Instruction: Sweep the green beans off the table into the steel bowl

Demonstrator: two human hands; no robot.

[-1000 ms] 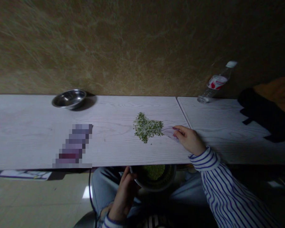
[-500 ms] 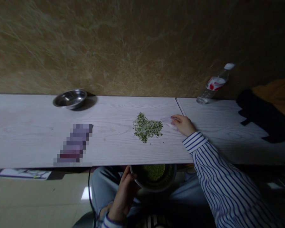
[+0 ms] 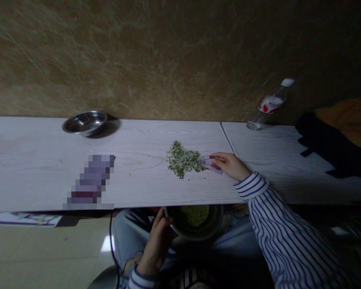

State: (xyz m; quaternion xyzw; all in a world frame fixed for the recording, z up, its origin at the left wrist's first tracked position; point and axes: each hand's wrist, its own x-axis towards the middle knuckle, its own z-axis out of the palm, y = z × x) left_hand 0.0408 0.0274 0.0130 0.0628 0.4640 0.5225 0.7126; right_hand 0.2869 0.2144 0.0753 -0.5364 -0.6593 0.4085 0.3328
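Note:
Small green beans mixed with white grains [image 3: 185,159] lie in a loose patch on the pale wooden table [image 3: 144,188]. Just right of the patch, my right hand [image 3: 228,163] pinches a thin, purplish, see-through sheet [image 3: 213,164], whose left edge meets the beans; its exact kind is unclear. Below the table edge, my left hand [image 3: 159,237] grips the left rim of a metal bowl [image 3: 195,237] over my lap. Green beans [image 3: 195,214] cover the inside of this bowl, and the table partly hides its far side.
A second metal bowl [image 3: 86,123] sits tilted at the back left, near the wall. In front of it lies a pixelated flat item [image 3: 92,178]. At the back right stand a plastic bottle [image 3: 270,104] and, farther right, a dark and orange cloth item [image 3: 345,136].
My right hand has shifted slightly left and toward me, bringing the purplish sheet up to the beans' right edge. My left hand keeps its grip on the bowl. The whole view has shifted slightly.

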